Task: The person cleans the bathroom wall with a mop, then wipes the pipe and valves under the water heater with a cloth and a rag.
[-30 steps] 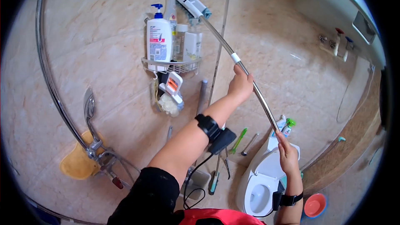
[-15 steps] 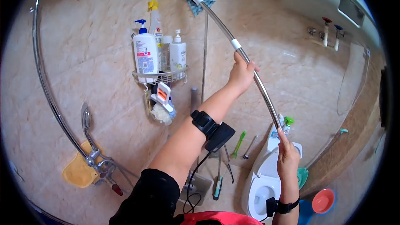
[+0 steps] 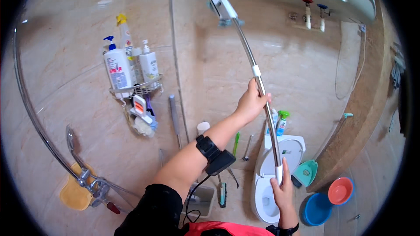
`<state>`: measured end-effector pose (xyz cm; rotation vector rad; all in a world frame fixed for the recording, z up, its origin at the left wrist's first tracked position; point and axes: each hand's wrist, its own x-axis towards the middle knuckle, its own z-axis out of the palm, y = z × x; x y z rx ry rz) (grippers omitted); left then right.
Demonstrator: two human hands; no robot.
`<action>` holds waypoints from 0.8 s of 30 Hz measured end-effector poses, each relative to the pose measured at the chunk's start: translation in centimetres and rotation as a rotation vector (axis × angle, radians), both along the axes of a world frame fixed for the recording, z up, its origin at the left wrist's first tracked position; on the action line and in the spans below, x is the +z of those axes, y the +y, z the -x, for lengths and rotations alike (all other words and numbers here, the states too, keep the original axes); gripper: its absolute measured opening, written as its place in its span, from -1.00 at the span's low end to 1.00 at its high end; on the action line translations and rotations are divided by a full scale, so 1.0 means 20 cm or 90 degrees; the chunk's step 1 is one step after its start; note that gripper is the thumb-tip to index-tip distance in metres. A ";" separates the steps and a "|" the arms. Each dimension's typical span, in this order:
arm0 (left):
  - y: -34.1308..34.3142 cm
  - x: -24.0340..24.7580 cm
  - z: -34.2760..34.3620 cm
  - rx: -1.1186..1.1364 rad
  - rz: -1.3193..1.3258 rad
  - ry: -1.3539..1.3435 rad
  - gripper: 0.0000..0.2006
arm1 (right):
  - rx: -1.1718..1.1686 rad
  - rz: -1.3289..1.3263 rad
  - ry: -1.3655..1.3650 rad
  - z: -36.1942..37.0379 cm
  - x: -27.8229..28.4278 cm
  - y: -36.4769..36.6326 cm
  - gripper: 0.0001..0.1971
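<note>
Across the middle runs a mop with a metal pole [image 3: 246, 46], held in both hands. Its white head [image 3: 225, 8] with a shaggy blue-green pad is up at the tiled wall; I cannot tell whether the pad touches it. My left hand [image 3: 253, 104] is closed round the pole just below a white collar. Lower down, my right hand [image 3: 283, 190] grips the white end of the pole, in front of the toilet [image 3: 258, 192]. Black straps sit on both of my forearms, with a cable from the left one.
A wire corner rack [image 3: 138, 89] holds several bottles on the left wall. Lower left hang a shower mixer [image 3: 98, 189] and a yellow basin [image 3: 72, 194]. Red and blue valves [image 3: 307, 13] sit below a white tank, upper right. A green dustpan [image 3: 306, 172] and blue basin [image 3: 317, 209] stand lower right.
The mop head has moved right and slightly down along the wall, and the pole stands steeper. Both hands have moved lower with it, still gripping. My view has turned to the right.
</note>
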<state>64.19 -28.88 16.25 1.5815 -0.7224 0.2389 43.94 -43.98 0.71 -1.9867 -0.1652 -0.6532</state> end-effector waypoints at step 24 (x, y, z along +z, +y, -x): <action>-0.61 -1.12 0.13 -0.086 0.054 0.332 -0.67 | 0.025 -0.647 0.581 0.61 -1.11 -0.92 -0.60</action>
